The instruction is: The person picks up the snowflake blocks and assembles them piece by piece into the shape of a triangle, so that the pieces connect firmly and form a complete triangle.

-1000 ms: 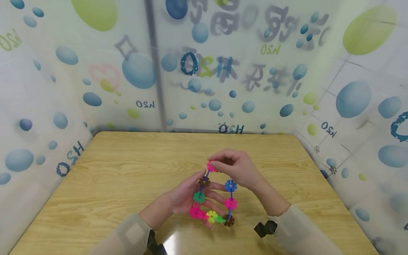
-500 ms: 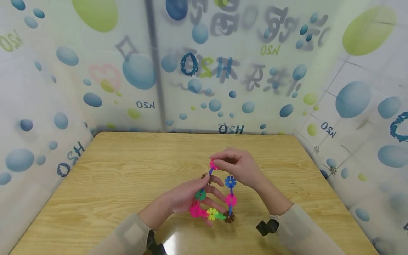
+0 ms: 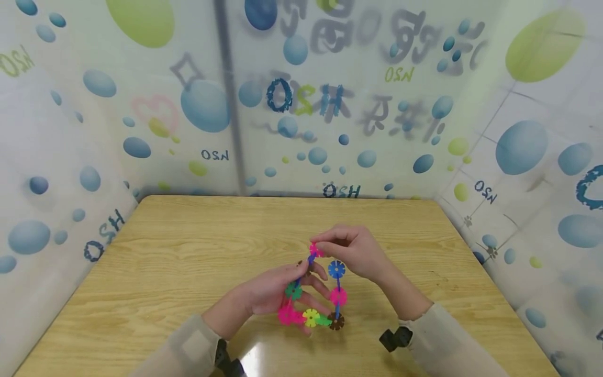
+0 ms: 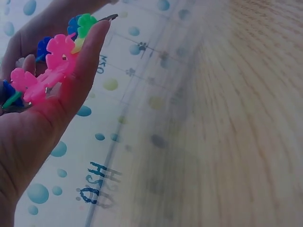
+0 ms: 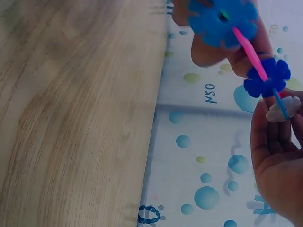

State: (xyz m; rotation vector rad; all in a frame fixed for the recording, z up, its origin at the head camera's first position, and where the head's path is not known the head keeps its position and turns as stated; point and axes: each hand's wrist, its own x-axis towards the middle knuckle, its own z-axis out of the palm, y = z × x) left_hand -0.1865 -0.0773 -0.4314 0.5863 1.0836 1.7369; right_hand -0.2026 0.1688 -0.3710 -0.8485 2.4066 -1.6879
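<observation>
A chain of coloured, notched flower-shaped plastic discs hangs in a near loop between both hands in the head view. At its top, my right hand (image 3: 355,254) pinches a pink disc (image 3: 314,250) between thumb and index finger. My left hand (image 3: 270,290) holds the left side of the chain, its thumb over a mostly hidden brown disc and its fingers spread behind the loop. A green disc (image 3: 294,290) lies by the palm. Yellow (image 3: 311,318) and brown discs (image 3: 336,321) run along the bottom. A blue disc (image 3: 336,269) tops the right side, just below my right hand.
A wooden table (image 3: 198,241) lies beneath the hands. Pale walls printed with blue and green bubbles (image 3: 207,104) enclose it on three sides. Small black devices (image 3: 397,337) sit at both sleeve cuffs.
My left thumb has come over the brown disc on the left side of the chain. My right hand, pinching the pink disc, rose slightly and then dipped again.
</observation>
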